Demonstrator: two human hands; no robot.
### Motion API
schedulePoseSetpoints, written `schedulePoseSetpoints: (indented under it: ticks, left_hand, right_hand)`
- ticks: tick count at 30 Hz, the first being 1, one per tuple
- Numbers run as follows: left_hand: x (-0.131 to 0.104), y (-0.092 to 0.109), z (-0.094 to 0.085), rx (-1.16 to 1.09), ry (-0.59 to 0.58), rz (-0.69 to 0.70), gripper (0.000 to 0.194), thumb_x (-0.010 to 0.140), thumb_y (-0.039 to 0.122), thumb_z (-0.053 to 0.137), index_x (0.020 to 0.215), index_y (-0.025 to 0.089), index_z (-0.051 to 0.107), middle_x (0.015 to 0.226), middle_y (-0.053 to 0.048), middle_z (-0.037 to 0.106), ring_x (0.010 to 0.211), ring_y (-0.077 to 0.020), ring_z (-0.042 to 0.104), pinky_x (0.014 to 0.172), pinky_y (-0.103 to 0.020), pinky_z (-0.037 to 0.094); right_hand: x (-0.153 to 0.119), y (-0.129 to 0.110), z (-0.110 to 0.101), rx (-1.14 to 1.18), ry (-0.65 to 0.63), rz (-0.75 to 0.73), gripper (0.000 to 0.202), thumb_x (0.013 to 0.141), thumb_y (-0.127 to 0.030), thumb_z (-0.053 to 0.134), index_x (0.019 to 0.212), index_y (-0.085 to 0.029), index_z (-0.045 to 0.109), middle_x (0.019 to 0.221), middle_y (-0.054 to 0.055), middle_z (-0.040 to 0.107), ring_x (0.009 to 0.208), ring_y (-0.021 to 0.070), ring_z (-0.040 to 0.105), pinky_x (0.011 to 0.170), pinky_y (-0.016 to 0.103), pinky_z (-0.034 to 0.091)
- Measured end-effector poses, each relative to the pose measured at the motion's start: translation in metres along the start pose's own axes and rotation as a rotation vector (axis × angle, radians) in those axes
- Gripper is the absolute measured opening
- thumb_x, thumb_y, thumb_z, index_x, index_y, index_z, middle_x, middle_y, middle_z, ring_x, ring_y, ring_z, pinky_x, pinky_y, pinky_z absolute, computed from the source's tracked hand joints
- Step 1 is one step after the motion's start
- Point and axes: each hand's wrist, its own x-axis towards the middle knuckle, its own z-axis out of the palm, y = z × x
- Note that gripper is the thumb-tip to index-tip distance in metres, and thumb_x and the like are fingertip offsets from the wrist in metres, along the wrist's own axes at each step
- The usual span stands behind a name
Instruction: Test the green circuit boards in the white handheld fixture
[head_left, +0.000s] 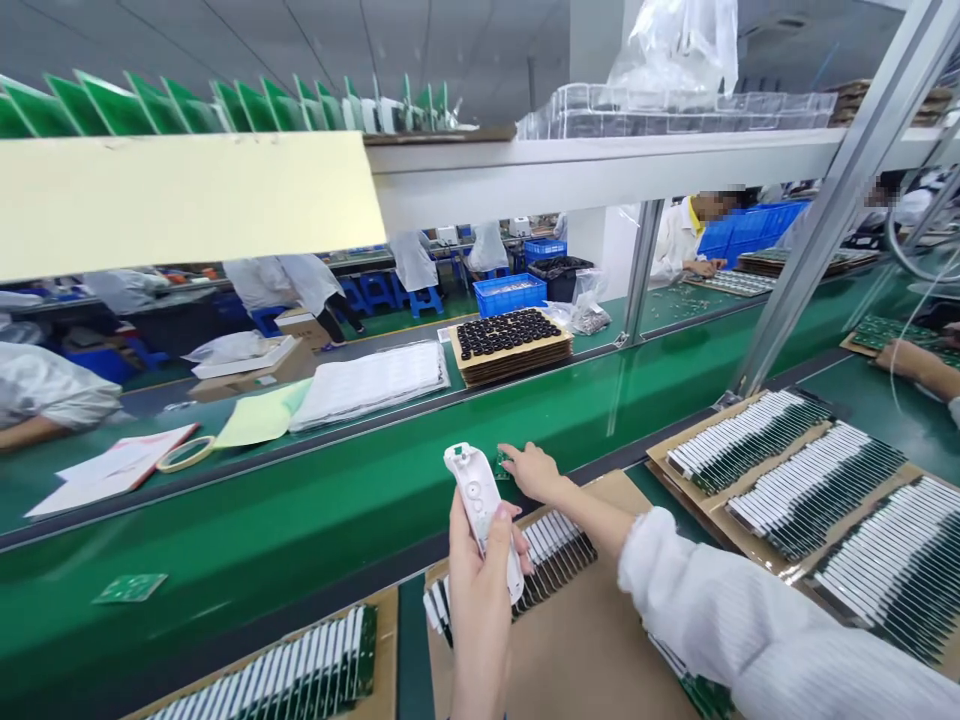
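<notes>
My left hand (480,580) is closed around a long white plastic housing shell (481,500), held upright with its hollow inner side toward me. Beyond it, over the green conveyor belt, my right hand (534,472) pinches a small green circuit board (501,464) at its edge. Below both hands lies a cardboard sheet (592,640) with a row of white-and-green strip parts (559,560) along its far side. Part of that row is hidden behind my left hand and the shell.
Another green board (130,588) lies on the belt (300,530). Cardboard trays of strip parts (817,500) stand right, another (300,670) front left. A metal post (832,210) and overhead shelf (600,165) frame the bench. A co-worker's hand (907,360) is at far right.
</notes>
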Motion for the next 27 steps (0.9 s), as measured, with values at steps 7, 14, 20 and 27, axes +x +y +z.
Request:
schedulePoseSetpoints:
  ticks: [7, 14, 20, 27]
  left_hand:
    - [0.0, -0.002, 0.0, -0.022, 0.013, -0.009, 0.068, 0.08, 0.041, 0.067, 0.137, 0.019, 0.035, 0.083, -0.004, 0.059, 0.052, -0.0124, 0.048, 0.042, -0.022, 0.044]
    - [-0.001, -0.006, 0.004, -0.019, -0.093, -0.049, 0.069, 0.08, 0.037, 0.069, 0.135, 0.015, 0.034, 0.082, -0.004, 0.057, 0.055, -0.0127, 0.048, 0.041, -0.022, 0.045]
    - [-0.008, -0.006, 0.013, 0.024, -0.264, -0.063, 0.06, 0.077, 0.035, 0.072, 0.125, 0.015, 0.042, 0.084, -0.003, 0.055, 0.055, -0.0115, 0.047, 0.042, -0.021, 0.044]
    - [-0.024, 0.004, 0.027, 0.005, -0.419, -0.176, 0.063, 0.089, 0.039, 0.059, 0.14, 0.018, 0.03, 0.062, 0.002, 0.051, 0.049, -0.0115, 0.045, 0.044, -0.02, 0.041]
  right_hand:
    - [0.032, 0.004, 0.003, 0.061, 0.015, 0.122, 0.037, 0.089, -0.038, 0.058, 0.118, -0.015, 0.055, 0.119, 0.009, 0.055, 0.107, 0.0226, 0.055, 0.094, 0.046, 0.046]
    - [-0.003, 0.03, -0.05, 0.494, 0.109, 0.106, 0.046, 0.09, -0.026, 0.051, 0.134, -0.015, 0.039, 0.093, 0.004, 0.062, 0.072, 0.0119, 0.061, 0.068, 0.03, 0.054]
    - [-0.104, 0.014, -0.1, 0.864, 0.302, -0.252, 0.052, 0.088, -0.041, 0.051, 0.136, -0.022, 0.041, 0.094, 0.002, 0.065, 0.087, 0.0153, 0.061, 0.084, 0.031, 0.049]
    - [-0.164, 0.005, -0.104, 0.528, 0.365, -0.363, 0.036, 0.087, -0.032, 0.056, 0.122, -0.037, 0.059, 0.104, 0.004, 0.06, 0.103, 0.0216, 0.052, 0.094, 0.041, 0.042]
